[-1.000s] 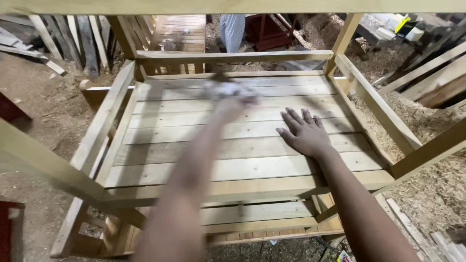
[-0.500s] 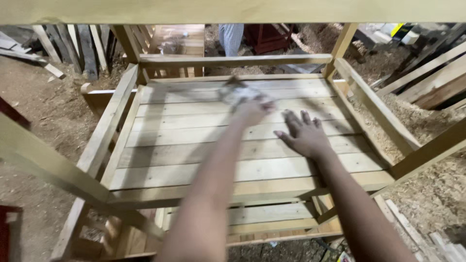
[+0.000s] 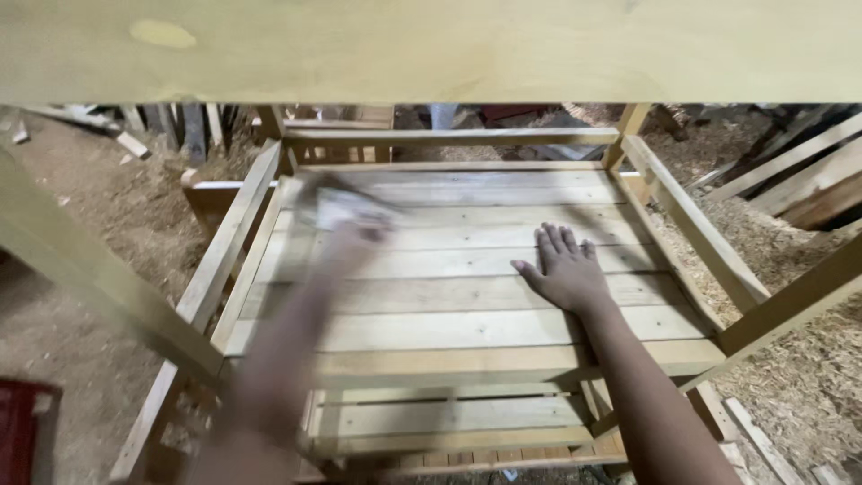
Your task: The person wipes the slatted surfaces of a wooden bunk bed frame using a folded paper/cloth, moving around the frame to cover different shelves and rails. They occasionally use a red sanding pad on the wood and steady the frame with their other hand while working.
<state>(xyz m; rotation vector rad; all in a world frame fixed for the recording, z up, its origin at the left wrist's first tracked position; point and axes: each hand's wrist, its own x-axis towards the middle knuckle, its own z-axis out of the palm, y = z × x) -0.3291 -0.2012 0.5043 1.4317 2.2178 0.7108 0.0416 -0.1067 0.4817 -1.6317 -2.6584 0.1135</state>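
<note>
A slatted shelf [image 3: 467, 296] of pale wooden planks sits inside an unfinished timber frame below me. My left hand [image 3: 355, 235] is motion-blurred at the shelf's far left and is shut on a pale grey sheet, perhaps sandpaper or cloth [image 3: 337, 208], pressed on the slats. My right hand [image 3: 564, 269] lies flat with fingers spread on the slats right of centre, holding nothing. A lower shelf [image 3: 449, 422] shows under the near edge.
A wide pale board [image 3: 431, 49] of the frame crosses the top of view. Frame rails [image 3: 691, 224] and posts [image 3: 108, 278] surround the shelf. Sawdust and shavings [image 3: 772, 269] cover the ground on the right, loose boards [image 3: 808, 180] lie beyond, and a red object [image 3: 22, 431] is at lower left.
My left hand with the sheet has swept from the shelf's far middle over to the far left. My right hand has stayed flat in the same spot.
</note>
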